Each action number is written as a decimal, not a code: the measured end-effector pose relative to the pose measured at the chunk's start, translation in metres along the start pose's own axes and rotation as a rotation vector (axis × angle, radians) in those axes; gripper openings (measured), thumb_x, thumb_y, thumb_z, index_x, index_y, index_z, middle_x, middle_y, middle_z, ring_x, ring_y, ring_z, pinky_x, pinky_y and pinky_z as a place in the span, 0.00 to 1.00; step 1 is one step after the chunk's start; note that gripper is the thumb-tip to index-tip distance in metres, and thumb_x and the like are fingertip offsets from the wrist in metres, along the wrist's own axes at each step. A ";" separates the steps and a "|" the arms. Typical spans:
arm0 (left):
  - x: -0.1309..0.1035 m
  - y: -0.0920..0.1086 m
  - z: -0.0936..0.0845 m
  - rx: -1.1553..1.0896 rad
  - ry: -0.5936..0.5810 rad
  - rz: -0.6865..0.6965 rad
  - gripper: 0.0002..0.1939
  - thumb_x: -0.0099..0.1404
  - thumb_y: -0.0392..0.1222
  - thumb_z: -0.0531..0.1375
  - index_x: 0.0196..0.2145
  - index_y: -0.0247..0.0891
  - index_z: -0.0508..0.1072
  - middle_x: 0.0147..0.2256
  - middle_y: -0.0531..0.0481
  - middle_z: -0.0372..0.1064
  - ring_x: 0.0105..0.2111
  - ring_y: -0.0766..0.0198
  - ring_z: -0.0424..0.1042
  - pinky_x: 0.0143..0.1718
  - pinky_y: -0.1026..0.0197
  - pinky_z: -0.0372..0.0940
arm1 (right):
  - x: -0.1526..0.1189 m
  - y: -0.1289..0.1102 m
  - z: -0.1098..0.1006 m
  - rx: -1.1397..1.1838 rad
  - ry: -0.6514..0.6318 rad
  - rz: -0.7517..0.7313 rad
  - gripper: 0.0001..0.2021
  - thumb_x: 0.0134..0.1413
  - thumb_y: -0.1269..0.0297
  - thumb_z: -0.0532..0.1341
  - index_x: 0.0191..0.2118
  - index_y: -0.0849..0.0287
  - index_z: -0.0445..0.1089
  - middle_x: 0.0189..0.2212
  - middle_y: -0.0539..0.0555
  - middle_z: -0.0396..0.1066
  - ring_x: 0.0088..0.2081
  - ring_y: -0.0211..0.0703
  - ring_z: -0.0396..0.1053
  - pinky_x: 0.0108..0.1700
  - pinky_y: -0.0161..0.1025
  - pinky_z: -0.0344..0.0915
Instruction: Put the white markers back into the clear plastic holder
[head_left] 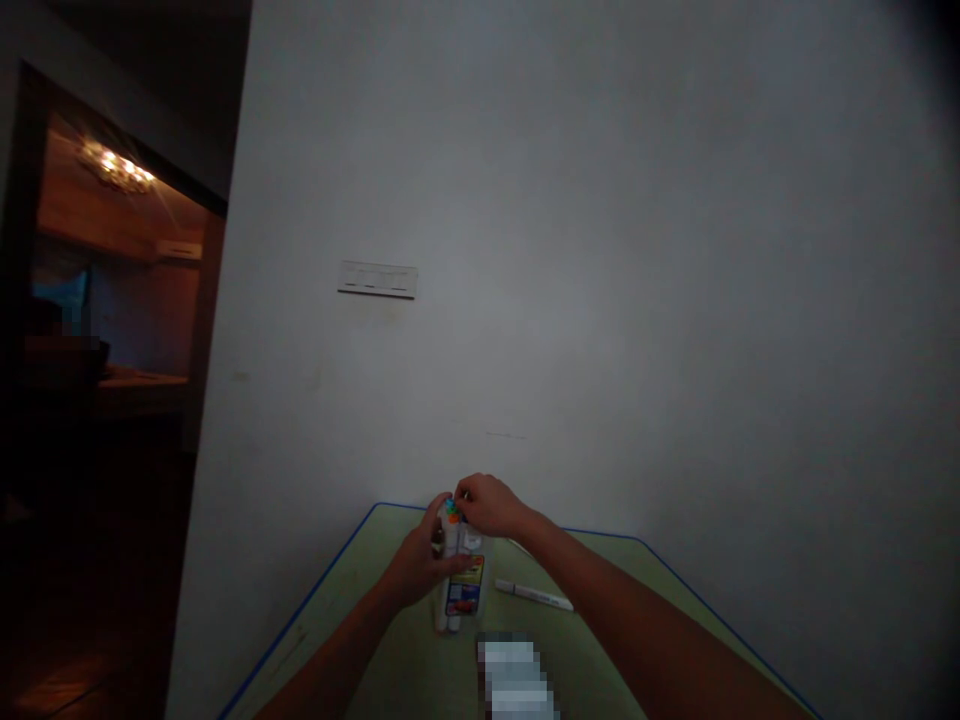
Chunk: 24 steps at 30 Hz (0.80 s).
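Observation:
My left hand (420, 562) is wrapped round a clear case of white markers (452, 600) with a colourful label, near the back of a green table. Coloured marker ends, blue, green and orange, show at the top of the case. At that top end is my right hand (489, 505), its fingers pinched close to the coloured ends; what lies between them is too small to make out. A loose white marker (534, 595) rests on the table beside the case, below my right wrist.
The green table (397, 665) has a blue edge and stands against a pale wall. A blurred, pixelated rectangular object (516, 678) lies at its near side. A switch plate (377, 280) is on the wall. At the left, a doorway opens onto a lit room.

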<state>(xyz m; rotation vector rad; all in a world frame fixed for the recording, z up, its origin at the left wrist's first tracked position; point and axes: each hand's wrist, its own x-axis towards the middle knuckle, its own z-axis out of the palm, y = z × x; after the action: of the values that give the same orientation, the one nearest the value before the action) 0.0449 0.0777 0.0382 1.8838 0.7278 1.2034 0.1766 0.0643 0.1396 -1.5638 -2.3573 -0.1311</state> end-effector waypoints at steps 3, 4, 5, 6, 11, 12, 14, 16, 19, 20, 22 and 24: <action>0.000 -0.002 0.000 0.012 0.006 0.006 0.42 0.48 0.38 0.64 0.55 0.42 0.43 0.38 0.50 0.66 0.33 0.62 0.69 0.32 0.60 0.66 | 0.000 0.000 -0.003 0.002 -0.020 -0.029 0.14 0.51 0.66 0.50 0.35 0.60 0.72 0.35 0.57 0.72 0.35 0.40 0.68 0.31 0.32 0.55; 0.001 -0.003 -0.001 0.017 0.009 0.007 0.42 0.48 0.38 0.64 0.55 0.42 0.43 0.38 0.50 0.66 0.32 0.62 0.69 0.32 0.60 0.66 | 0.000 0.000 -0.005 0.004 -0.032 -0.041 0.14 0.51 0.66 0.50 0.35 0.61 0.72 0.34 0.57 0.73 0.35 0.39 0.68 0.31 0.32 0.56; 0.001 -0.003 -0.001 0.017 0.009 0.009 0.42 0.48 0.38 0.64 0.55 0.42 0.43 0.38 0.50 0.66 0.32 0.62 0.69 0.32 0.60 0.66 | -0.001 0.000 -0.007 0.006 -0.044 -0.053 0.14 0.50 0.66 0.50 0.35 0.61 0.72 0.34 0.57 0.73 0.34 0.39 0.68 0.31 0.31 0.56; 0.001 -0.003 -0.001 0.011 0.006 0.010 0.42 0.49 0.38 0.64 0.55 0.42 0.43 0.38 0.50 0.66 0.33 0.62 0.69 0.32 0.60 0.66 | -0.001 0.000 -0.010 0.010 -0.054 -0.065 0.14 0.50 0.66 0.50 0.36 0.61 0.72 0.34 0.57 0.73 0.34 0.39 0.68 0.31 0.31 0.56; 0.000 -0.003 -0.001 0.004 0.001 0.003 0.41 0.49 0.38 0.63 0.55 0.43 0.43 0.39 0.49 0.66 0.34 0.62 0.69 0.33 0.60 0.65 | -0.004 0.001 -0.023 0.015 -0.088 -0.074 0.16 0.47 0.64 0.53 0.42 0.60 0.68 0.35 0.56 0.73 0.33 0.38 0.69 0.31 0.31 0.58; 0.000 -0.003 -0.001 0.021 0.006 -0.006 0.42 0.49 0.38 0.63 0.55 0.43 0.43 0.39 0.49 0.66 0.33 0.62 0.69 0.33 0.60 0.65 | -0.004 0.002 -0.024 0.010 -0.100 -0.068 0.16 0.46 0.63 0.54 0.42 0.61 0.69 0.34 0.56 0.73 0.33 0.39 0.69 0.30 0.31 0.58; 0.000 -0.004 -0.001 0.055 0.018 -0.021 0.42 0.49 0.39 0.63 0.56 0.42 0.42 0.38 0.48 0.66 0.32 0.62 0.69 0.32 0.60 0.64 | -0.005 0.002 -0.024 -0.001 -0.121 -0.061 0.16 0.44 0.61 0.56 0.39 0.61 0.70 0.33 0.57 0.73 0.32 0.41 0.69 0.28 0.31 0.58; 0.001 -0.006 -0.002 0.069 0.025 -0.021 0.43 0.49 0.40 0.64 0.56 0.42 0.42 0.38 0.48 0.66 0.32 0.62 0.69 0.32 0.60 0.64 | -0.006 0.002 -0.023 -0.009 -0.131 -0.072 0.15 0.43 0.61 0.57 0.38 0.61 0.71 0.33 0.57 0.73 0.32 0.41 0.69 0.27 0.31 0.57; 0.001 -0.006 -0.001 0.053 0.015 -0.007 0.43 0.48 0.41 0.64 0.56 0.43 0.42 0.37 0.49 0.66 0.32 0.61 0.69 0.32 0.60 0.64 | -0.007 0.000 -0.021 -0.021 -0.119 -0.085 0.14 0.43 0.63 0.57 0.37 0.60 0.71 0.34 0.57 0.73 0.33 0.41 0.69 0.28 0.31 0.57; 0.001 -0.005 -0.001 0.049 0.012 -0.007 0.43 0.48 0.41 0.64 0.56 0.43 0.43 0.37 0.49 0.66 0.33 0.61 0.69 0.32 0.60 0.65 | -0.007 -0.001 -0.020 -0.025 -0.110 -0.084 0.13 0.43 0.64 0.56 0.37 0.60 0.71 0.34 0.57 0.73 0.33 0.41 0.69 0.29 0.31 0.57; 0.001 -0.002 -0.001 0.044 0.012 -0.011 0.43 0.48 0.41 0.64 0.55 0.43 0.43 0.38 0.49 0.66 0.33 0.61 0.69 0.32 0.60 0.65 | -0.007 -0.002 -0.019 -0.032 -0.096 -0.077 0.13 0.44 0.65 0.55 0.36 0.60 0.71 0.34 0.57 0.73 0.33 0.40 0.69 0.29 0.31 0.56; 0.000 0.000 -0.001 0.036 0.008 -0.013 0.42 0.48 0.40 0.64 0.55 0.43 0.44 0.39 0.48 0.66 0.33 0.62 0.69 0.32 0.60 0.65 | -0.007 -0.004 -0.020 -0.035 -0.095 -0.073 0.13 0.45 0.66 0.54 0.35 0.60 0.72 0.33 0.57 0.73 0.33 0.40 0.69 0.28 0.31 0.56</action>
<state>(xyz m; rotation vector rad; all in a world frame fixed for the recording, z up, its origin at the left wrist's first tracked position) 0.0445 0.0782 0.0380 1.9019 0.7702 1.1974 0.1796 0.0519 0.1569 -1.5331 -2.4992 -0.1174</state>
